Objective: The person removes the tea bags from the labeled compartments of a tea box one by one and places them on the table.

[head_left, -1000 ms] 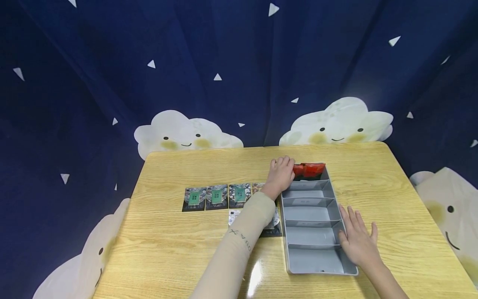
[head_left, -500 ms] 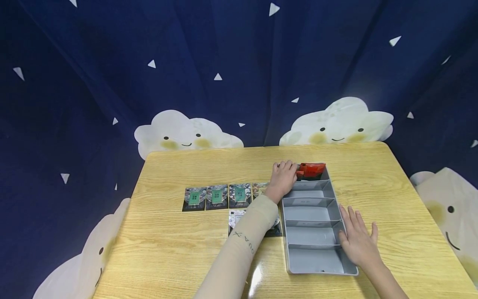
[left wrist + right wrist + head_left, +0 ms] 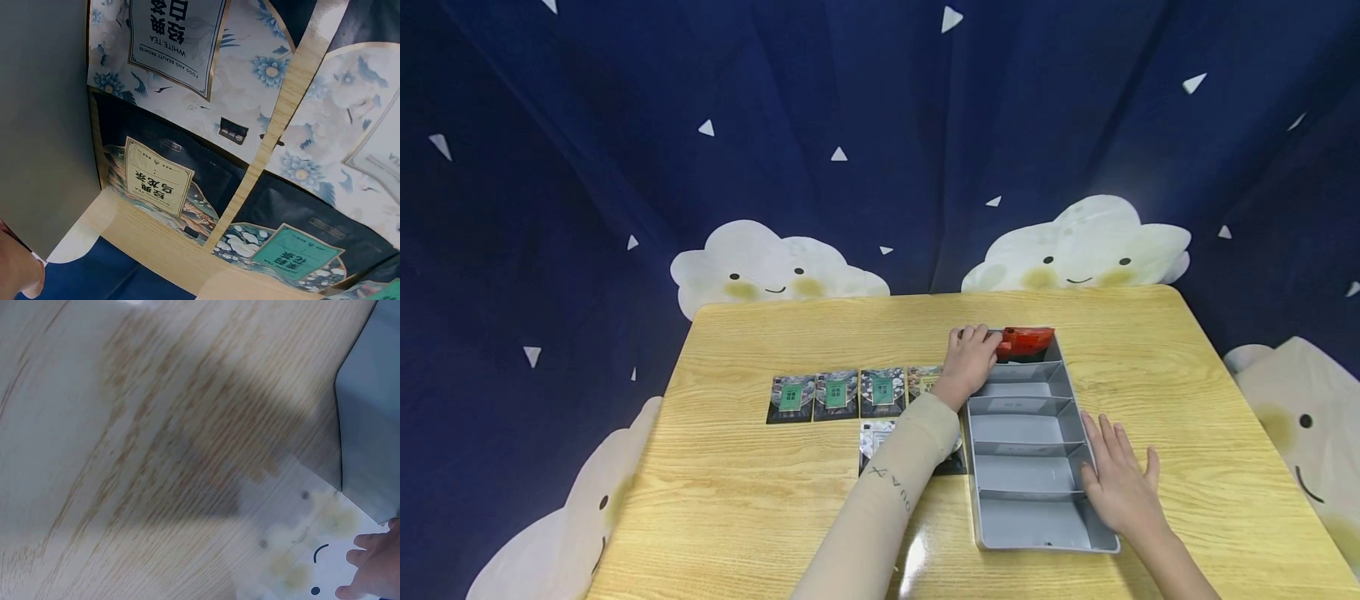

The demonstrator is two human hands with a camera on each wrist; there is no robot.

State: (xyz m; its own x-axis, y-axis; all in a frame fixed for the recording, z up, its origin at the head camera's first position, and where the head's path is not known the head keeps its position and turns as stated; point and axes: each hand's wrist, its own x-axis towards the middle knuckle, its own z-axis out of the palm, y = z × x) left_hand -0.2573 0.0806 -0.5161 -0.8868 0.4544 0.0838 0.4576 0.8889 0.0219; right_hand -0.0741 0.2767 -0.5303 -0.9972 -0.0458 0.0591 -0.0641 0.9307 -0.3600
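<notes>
At the far left corner of a grey divided box (image 3: 1033, 523), my left hand (image 3: 968, 364) has its fingers bent over the rim into the back compartment. It seems to pinch a red tea packet (image 3: 1004, 347), mostly hidden by the fingers. Another red tea packet (image 3: 1030, 340) stands in the same compartment, to the right. My right hand (image 3: 1122, 490) rests against the box's right wall with fingers extended. Just left of the box lie a white tea packet (image 3: 181, 44) and an oolong tea packet (image 3: 159, 178), both partly covered by my left arm in the head view.
Green-labelled tea packets (image 3: 836, 395) lie in a row on the wooden table (image 3: 737, 492), left of the box. Thin dividers split the box into several compartments. A dark blue curtain (image 3: 835, 83) with cloud prints hangs behind the table.
My left hand has moved slightly right and nearer, down into the back compartment, and the red packet at its fingers has shifted with it. My right hand and the box have stayed still.
</notes>
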